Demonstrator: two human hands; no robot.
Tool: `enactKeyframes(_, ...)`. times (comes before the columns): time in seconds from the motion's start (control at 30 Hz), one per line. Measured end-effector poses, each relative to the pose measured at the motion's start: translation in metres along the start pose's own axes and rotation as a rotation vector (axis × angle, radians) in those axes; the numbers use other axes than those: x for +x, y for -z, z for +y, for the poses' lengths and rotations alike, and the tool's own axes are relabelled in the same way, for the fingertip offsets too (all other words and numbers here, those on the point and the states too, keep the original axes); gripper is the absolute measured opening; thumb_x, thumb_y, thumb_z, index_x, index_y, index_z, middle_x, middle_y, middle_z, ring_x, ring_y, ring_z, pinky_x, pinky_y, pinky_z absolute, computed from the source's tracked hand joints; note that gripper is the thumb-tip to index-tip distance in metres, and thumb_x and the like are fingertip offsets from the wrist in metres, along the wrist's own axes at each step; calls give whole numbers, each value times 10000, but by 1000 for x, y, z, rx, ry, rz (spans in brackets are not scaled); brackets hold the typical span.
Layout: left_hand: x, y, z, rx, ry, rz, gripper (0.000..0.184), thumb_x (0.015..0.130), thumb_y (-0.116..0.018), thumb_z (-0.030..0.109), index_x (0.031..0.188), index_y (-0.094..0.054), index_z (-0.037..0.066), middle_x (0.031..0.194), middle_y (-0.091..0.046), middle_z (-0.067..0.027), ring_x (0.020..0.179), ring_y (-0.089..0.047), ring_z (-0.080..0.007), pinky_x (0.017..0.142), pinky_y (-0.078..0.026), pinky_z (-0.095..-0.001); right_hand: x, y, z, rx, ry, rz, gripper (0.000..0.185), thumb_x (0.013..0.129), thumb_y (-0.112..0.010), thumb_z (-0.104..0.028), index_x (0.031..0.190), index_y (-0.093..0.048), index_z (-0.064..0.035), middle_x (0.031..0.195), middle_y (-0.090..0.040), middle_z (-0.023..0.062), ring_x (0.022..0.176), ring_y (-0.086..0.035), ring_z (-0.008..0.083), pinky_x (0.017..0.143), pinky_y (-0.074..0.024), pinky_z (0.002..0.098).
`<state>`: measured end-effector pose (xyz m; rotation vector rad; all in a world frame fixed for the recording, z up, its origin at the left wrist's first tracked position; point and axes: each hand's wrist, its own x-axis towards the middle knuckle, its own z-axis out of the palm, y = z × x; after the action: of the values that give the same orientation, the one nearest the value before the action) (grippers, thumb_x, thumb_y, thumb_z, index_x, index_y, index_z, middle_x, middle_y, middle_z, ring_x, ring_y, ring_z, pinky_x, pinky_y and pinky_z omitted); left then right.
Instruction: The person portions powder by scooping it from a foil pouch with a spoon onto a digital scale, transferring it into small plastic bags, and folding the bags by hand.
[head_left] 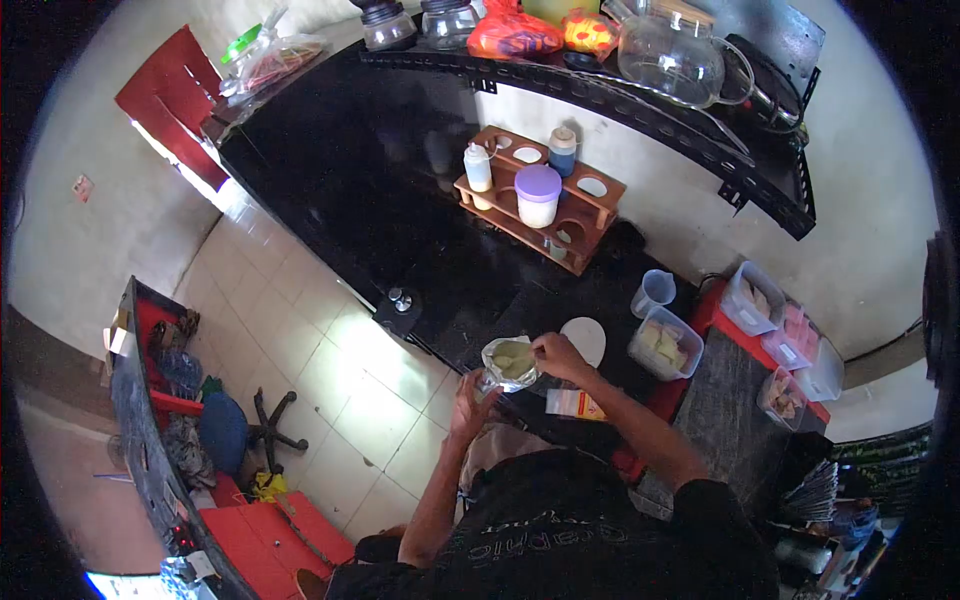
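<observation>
My left hand (472, 405) is closed on the lower left side of an opened silver foil pouch (487, 358). Inside the pouch lies a pale green powder (513, 358). At the pouch's right rim, my right hand (562, 357) has its fingers pinched together. Whether they grip the rim or a small tool in the powder, I cannot tell. Just behind the right hand is a round white disc (590, 335), partly covered by it. A small white packet with an orange and red label (572, 403) lies below the right wrist.
A wooden rack (580, 262) holds bottles and a purple-lidded jar (538, 197). Right of me stand a clear measuring cup (653, 292) and several plastic tubs (665, 345). Overhead, a black shelf (640, 110) carries a glass teapot (672, 62). The black counter's edge (350, 290) is at left.
</observation>
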<state>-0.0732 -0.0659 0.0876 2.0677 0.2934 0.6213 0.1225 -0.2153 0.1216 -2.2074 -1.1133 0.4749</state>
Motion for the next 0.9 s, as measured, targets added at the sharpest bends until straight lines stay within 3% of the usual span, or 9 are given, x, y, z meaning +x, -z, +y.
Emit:
enactKeyframes(0.1,1,1,2,9,19,11,447,813,-739,234,1135,-541,-5,1002,-612,-202,917,-597,-367,784,-483,-439,-3,-4,13,77,91,102,188,760,-666,-144,886,-703,-10,820,-677,177,749,-660,307,658,-496,380)
enactKeyframes(0.3,17,5,6,46,-74,19,423,799,-737,187,1118,-543,-11,1011,-615,-200,928,-594,-380,797,-480,-442,-13,19,3,100,18,107,181,834,-636,-155,926,-699,-12,807,-681,167,732,-668,268,667,-503,366)
enactKeyframes(0.43,27,3,9,52,-117,48,414,790,-736,163,1115,-543,-7,1018,-617,-193,929,-594,-379,800,-481,-446,-11,34,1,202,-27,81,154,811,-611,-137,869,-704,-29,862,-686,164,805,-670,307,730,-521,406)
enactKeyframes(0.53,32,2,8,24,-104,31,422,778,-743,153,1115,-543,-5,1027,-619,-189,940,-592,-378,814,-478,-448,-17,58,-20,203,-52,83,163,830,-597,-124,887,-704,-15,878,-695,164,807,-679,288,737,-527,381)
enactKeyframes(0.6,35,-1,7,87,-204,76,420,773,-743,150,1110,-544,-1,1042,-617,-185,958,-588,-375,829,-472,-448,-22,71,-35,166,-42,111,165,844,-577,-106,882,-698,-1,873,-700,162,815,-682,280,744,-532,360)
enactKeyframes(0.9,48,-2,24,109,-134,-22,443,763,-738,145,1124,-527,-1,1012,-597,-179,946,-573,-360,835,-455,-441,-23,71,-48,212,84,131,162,819,-549,-69,850,-692,0,850,-693,166,798,-667,312,768,-517,398)
